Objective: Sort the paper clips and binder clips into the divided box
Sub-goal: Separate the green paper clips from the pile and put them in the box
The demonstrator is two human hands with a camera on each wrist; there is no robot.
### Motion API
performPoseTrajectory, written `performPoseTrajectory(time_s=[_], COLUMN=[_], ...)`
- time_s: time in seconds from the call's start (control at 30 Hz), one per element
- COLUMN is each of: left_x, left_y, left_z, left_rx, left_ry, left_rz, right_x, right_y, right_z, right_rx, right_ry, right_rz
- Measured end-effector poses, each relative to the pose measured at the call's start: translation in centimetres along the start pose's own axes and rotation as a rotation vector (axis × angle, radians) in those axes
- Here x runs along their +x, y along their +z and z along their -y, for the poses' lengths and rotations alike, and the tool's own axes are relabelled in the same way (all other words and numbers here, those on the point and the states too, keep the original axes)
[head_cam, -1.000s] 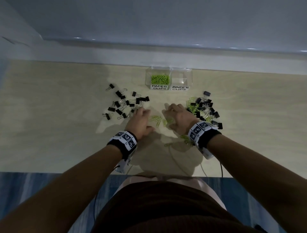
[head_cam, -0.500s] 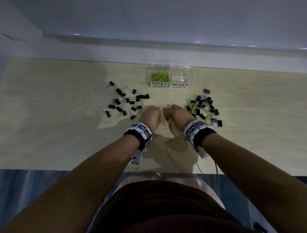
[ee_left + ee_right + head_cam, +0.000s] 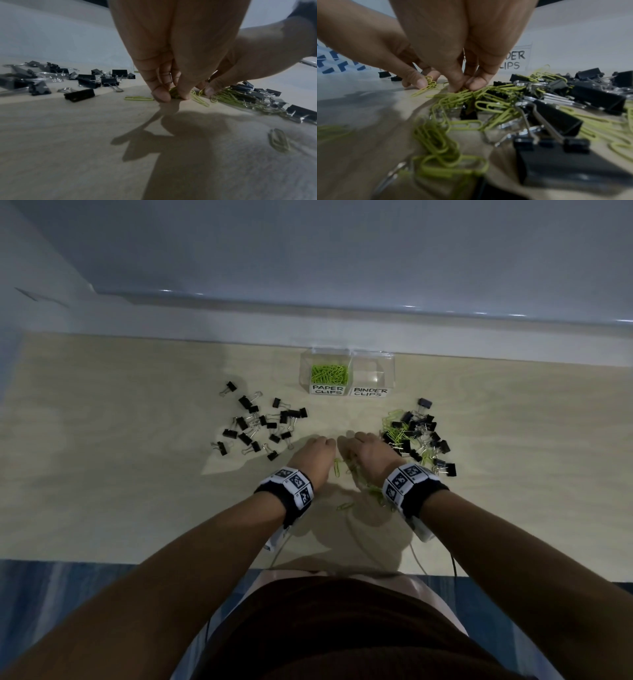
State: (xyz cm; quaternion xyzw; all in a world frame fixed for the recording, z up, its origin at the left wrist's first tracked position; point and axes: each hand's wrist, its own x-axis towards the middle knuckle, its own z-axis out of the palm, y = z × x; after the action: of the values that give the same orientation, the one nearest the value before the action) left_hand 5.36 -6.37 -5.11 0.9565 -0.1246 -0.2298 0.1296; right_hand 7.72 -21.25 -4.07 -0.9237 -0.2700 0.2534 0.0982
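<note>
Lying at the far left of the bench point(image 3: 102, 508), a scatter of black binder clips point(image 3: 255, 428) is already free of paper clips, and just beside it the left hand point(image 3: 313, 457) pinches a small bunch of green paper clips point(image 3: 174, 92) between thumb and fingertips. The right hand point(image 3: 368, 455), almost touching the left, has its fingertips closed on green clips at the near edge of the mixed pile point(image 3: 416, 436). From both hands the divided box point(image 3: 387, 364) lies straight ahead, its paper clip compartment point(image 3: 329, 374) on the left side, so the left hand is nearer to it.

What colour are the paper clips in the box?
The paper clips are light green, seen best in the head view.
</note>
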Motion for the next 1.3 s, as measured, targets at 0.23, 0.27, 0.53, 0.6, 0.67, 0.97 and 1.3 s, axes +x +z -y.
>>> performPoseTrajectory(time_s=[0.23, 0.27, 0.53, 0.6, 0.67, 0.97, 1.3], left_x=[1.6, 2.2, 8.3, 9.0, 9.3, -0.4, -2.0], left_y=[-4.7, -5.9, -12.3, -12.3, -12.0, -6.0, 0.1], left_z=[1.4, 1.6, 2.8, 2.7, 2.7, 4.7, 2.7], left_rx=[-0.353, -0.405, -0.422, -0.398, -0.404, -0.281, -0.329], left_ry=[-0.068, -0.082, -0.203, -0.234, -0.247, -0.054, -0.046], left_rz=[-0.091, -0.137, -0.337, -0.315, -0.312, -0.123, -0.118], right_x=[0.8, 1.3, 8.0, 9.5, 10.1, 2.3, -1.1], right_y=[-3.4, -4.2, -10.8, -11.6, -11.8, -6.2, -0.1], right_z=[-0.7, -0.9, -1.3, -1.0, -0.8, -1.8, -1.3], right_rx=[0.388, 0.427, 0.519, 0.463, 0.416, 0.212, 0.054], right_ry=[0.147, 0.18, 0.28, 0.302, 0.288, 0.123, -0.028], right_rz=[-0.101, -0.106, -0.45, -0.435, -0.368, -0.038, 0.02])
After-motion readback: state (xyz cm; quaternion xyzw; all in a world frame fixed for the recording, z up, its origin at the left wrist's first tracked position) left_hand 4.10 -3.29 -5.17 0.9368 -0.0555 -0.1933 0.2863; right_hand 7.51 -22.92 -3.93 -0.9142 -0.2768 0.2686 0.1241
